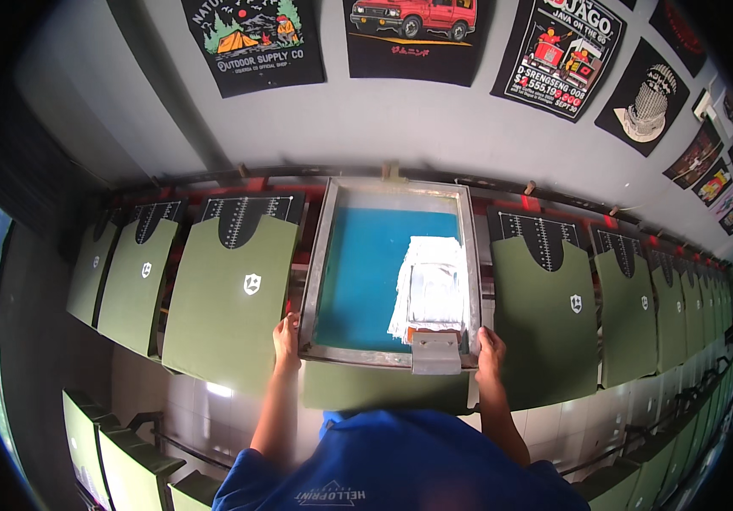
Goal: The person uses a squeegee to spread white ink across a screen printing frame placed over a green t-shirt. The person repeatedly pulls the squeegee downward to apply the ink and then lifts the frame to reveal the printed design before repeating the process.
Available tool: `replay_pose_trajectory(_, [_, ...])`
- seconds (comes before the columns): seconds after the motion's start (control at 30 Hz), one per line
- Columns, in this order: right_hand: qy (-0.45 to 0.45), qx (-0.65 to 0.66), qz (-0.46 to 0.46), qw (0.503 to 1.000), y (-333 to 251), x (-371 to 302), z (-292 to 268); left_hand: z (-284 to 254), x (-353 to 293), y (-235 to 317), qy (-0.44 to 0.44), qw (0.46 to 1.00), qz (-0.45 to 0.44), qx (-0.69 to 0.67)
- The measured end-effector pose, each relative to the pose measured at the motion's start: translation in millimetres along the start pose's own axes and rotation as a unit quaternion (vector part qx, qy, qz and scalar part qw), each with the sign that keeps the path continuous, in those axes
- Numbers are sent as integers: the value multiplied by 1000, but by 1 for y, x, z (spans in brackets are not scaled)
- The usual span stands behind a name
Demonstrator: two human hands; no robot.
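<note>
A person in a blue shirt point(400, 464), seen from above, holds a rectangular metal frame point(321, 264) in front of them with both bare hands; the left hand point(286, 342) grasps the frame's side at the near left corner, and the right hand point(490, 356) grasps the opposite side near the right corner; the fingers curl around the edges, partly hidden. The frame is stretched with blue mesh point(358, 272); a thick patch of white ink point(436, 251) covers the mesh's right part, glossy in the middle; a metal scraper point(436, 353) with an orange strip rests across the near edge, right of centre. The frame is over a green garment point(383, 387), whose near end shows below it; whether they touch cannot be told. More green garments, each with a small white badge, lie on black boards point(247, 209) with white markings, in a row to the left and right; behind them runs a dark rail; on the pale wall point(298, 128) hang colourful prints on black cloth point(413, 60).
</note>
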State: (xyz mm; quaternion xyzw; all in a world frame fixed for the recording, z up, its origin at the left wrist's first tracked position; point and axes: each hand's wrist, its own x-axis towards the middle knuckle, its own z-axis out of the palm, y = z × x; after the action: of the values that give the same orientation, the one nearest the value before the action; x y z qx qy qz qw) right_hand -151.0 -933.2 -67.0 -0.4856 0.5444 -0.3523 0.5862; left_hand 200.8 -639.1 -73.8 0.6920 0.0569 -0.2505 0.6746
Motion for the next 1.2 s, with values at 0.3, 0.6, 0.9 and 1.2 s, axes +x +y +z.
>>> replay_pose_trajectory(0.3, [9,0,-11,1000,33,6,2,12,0,-22,69,996,40,30])
replay_pose_trajectory(0.6, [3,-32,-33,999,40,12,1,18,-7,-13,113,984,95,99])
replay_pose_trajectory(0.9, [42,-311,-243,918,3,-15,9,62,-89,28,-100,965,202,133])
replay_pose_trajectory(1.2, [-282,-564,-363,686,-56,-87,34,115,-148,-52,-466,762,-449,-23])
